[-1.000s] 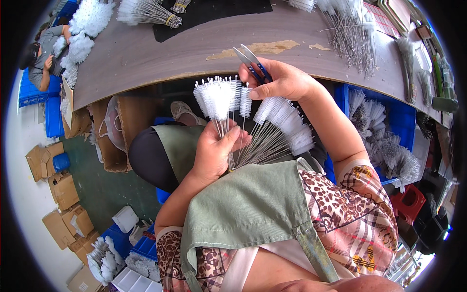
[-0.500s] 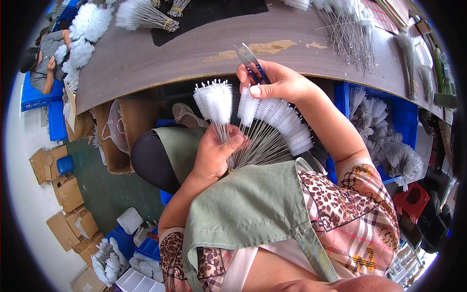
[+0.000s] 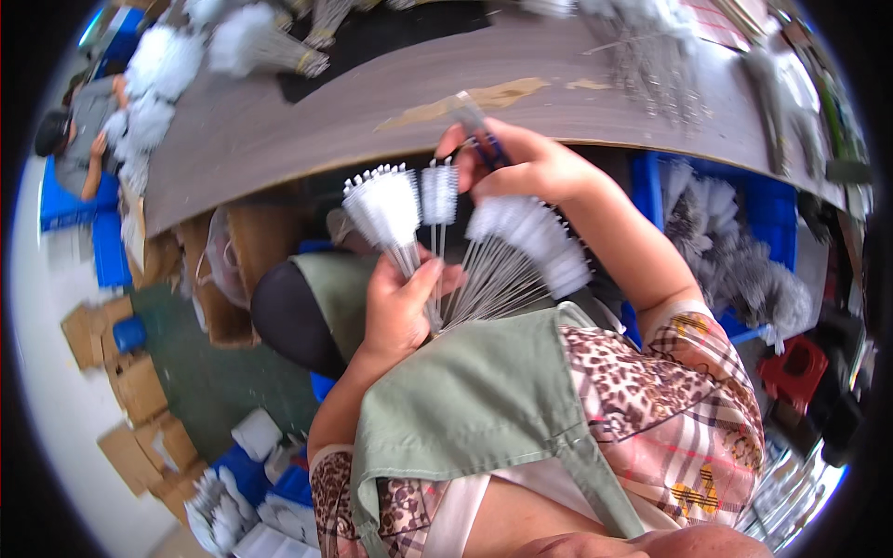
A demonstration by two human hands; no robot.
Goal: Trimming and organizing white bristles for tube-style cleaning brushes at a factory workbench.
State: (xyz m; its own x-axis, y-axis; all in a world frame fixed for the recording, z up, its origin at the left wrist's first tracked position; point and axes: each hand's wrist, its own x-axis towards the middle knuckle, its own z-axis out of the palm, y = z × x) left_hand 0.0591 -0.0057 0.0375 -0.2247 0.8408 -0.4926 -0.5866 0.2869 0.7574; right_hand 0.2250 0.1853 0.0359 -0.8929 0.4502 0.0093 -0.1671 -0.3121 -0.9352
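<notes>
My left hand (image 3: pixel 398 302) is closed round the wire stems of a clump of white bristle brushes (image 3: pixel 383 209), held upright over my lap. Just right of that clump, a few more brushes (image 3: pixel 439 193) stand apart, their stems running down to the same hand. A wider fan of brushes (image 3: pixel 532 237) spreads to the right, its stems meeting near my apron. Above them, my right hand (image 3: pixel 530 167) grips blue-handled thread snips (image 3: pixel 486 147), blades pointing up and blurred. Its fingertips are close to the small separate group; whether they touch is unclear.
A worktable (image 3: pixel 279 153) curves across ahead, with brush bundles (image 3: pixel 251 42) and a black mat (image 3: pixel 391 51) on it. Under its right side, a blue crate (image 3: pixel 777 209) holds more brushes. Cardboard boxes (image 3: pixel 228 312) stand at left. Another person (image 3: pixel 88 130) sits at far left.
The few brushes beside my right hand have come away from the fan toward the left clump, widening the gap. My right hand has shifted slightly left with the snips.
</notes>
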